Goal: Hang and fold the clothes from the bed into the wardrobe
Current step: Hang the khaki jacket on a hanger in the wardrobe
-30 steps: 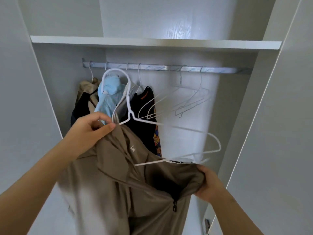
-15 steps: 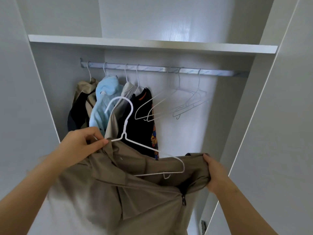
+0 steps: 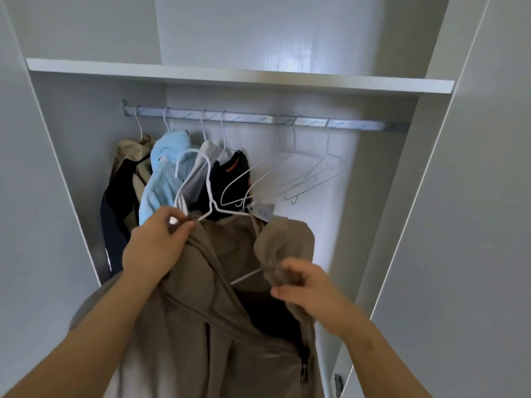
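Head view: the tan zip-front jacket is up in front of the open white wardrobe, below the metal hanging rail, not on it yet. Left grip pinches the neck of the white wire hanger together with the collar. Right grip has its fingers curled on the bunched right shoulder fabric.

Change over the last half second: the hanger's right arm lay bare on top of the cloth with the right grip holding the shoulder out wide. Now that shoulder is pulled over the arm and the right grip has come inward. The hook stands upright. My read: the jacket is nearly seated, and hooking onto the rail comes next, probably in the gap by the empty white hangers.

Hard to see:
- The right grip is motion-blurred, so the exact finger hold is unclear.
- Both hanger arms are under cloth except a short wire stub near the right grip, so seating can't be confirmed.
- The jacket's lower part is cut off by the frame.
- The bed is out of view.
- The light blue fleece garment and the black garment overlap behind the hook.
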`<state>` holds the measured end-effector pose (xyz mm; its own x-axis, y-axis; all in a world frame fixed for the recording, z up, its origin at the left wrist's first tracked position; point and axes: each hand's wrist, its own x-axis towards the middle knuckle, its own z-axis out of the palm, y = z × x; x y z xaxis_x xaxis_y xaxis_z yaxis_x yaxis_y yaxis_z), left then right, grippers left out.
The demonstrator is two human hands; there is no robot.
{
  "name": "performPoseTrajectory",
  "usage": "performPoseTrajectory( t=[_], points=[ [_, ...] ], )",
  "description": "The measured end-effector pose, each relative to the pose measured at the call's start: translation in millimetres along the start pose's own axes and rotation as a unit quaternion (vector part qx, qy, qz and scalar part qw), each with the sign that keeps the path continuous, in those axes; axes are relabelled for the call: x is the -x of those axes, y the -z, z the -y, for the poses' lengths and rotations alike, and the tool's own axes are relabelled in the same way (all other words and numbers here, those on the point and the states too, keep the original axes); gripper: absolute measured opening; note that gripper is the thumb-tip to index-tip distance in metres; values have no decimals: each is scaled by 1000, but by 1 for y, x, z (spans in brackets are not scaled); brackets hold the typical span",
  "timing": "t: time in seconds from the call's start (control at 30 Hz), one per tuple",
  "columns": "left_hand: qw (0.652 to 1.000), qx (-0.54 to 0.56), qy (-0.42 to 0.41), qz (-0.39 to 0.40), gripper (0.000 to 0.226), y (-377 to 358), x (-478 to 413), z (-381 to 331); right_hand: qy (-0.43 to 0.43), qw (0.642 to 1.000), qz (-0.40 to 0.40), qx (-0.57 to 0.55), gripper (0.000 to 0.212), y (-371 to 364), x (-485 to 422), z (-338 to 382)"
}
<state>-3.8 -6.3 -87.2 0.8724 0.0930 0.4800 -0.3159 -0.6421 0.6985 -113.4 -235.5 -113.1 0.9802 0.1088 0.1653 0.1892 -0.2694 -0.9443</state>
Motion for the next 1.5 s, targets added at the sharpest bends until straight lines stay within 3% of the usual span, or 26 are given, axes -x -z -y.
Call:
performPoseTrajectory(
  t=[0.07, 0.13, 0.17, 0.23, 0.3, 0.33, 0.37, 0.43, 0.5, 0.67, 0.8, 0.9, 1.0, 1.07, 1.13, 1.23, 1.3, 1.4, 1.47, 1.5],
  points=[
    [997, 61, -33, -21, 21, 5, -4, -11, -58, 991, 106, 60, 31, -4, 3, 1],
    [990, 117, -75, -23, 27, 9, -4, -21, -75, 987, 127, 63, 30, -8, 1, 0],
    [986, 139, -89, -23, 28, 11, -5, -23, -55, 994, 64, 69, 32, -8, -1, -1],
    [981, 169, -98, -16, 30, 16, -8, -25, -13, 978, -183, 101, 35, -3, -3, -2],
    [976, 187, -107, 3, 29, 21, -11, -25, 7, 882, -436, 177, 32, 9, -3, 2],
    [975, 190, -115, 15, 29, 24, -12, -25, -10, 837, -502, 216, 40, 16, -4, 4],
    [973, 192, -123, 28, 30, 26, -12, -26, -41, 817, -519, 248, 50, 24, -6, 5],
    [969, 199, -134, 57, 28, 29, -12, -27, -105, 829, -452, 312, 58, 33, -12, 8],
    [965, 213, -129, 87, 21, 28, -10, -28, -117, 851, -374, 350, 47, 33, -15, 9],
    [956, 235, -109, 138, 19, 22, -1, -30, 4, 891, -262, 370, 18, 22, -16, 13],
    [948, 225, -86, 208, 18, 16, 4, -25, 9, 967, -145, 209, 53, 13, -17, 25],
    [944, 248, -57, 209, 21, 15, 4, -25, -14, 978, -159, 137, 58, 9, -19, 23],
    [971, 199, -102, 81, 30, 21, -7, -32, -42, 978, -162, 122, 53, 4, -20, 20],
    [974, 187, -121, 36, 35, 24, -13, -40, -63, 980, -150, 112, 51, 1, -20, 19],
    [954, 290, -62, 43, 37, 20, -15, -49, -75, 981, -143, 106, 51, -2, -21, 18],
    [895, 434, 64, 84, 35, 11, -16, -58, -83, 981, -145, 96, 50, -4, -21, 16],
    [902, 388, 53, 184, 29, 6, -16, -53, -95, 979, -168, 60, 49, -2, -20, 14],
    [942, 88, -53, 319, 20, -1, -13, -35, -126, 964, -232, -7, 44, 4, -19, 10],
    [927, -52, -91, 360, 24, -7, -7, -20, -143, 952, -268, -26, 42, 6, -18, 8],
    [923, -67, -82, 370, 27, -7, -2, -16, -148, 948, -279, -26, 41, 7, -18, 7]
  ],
)
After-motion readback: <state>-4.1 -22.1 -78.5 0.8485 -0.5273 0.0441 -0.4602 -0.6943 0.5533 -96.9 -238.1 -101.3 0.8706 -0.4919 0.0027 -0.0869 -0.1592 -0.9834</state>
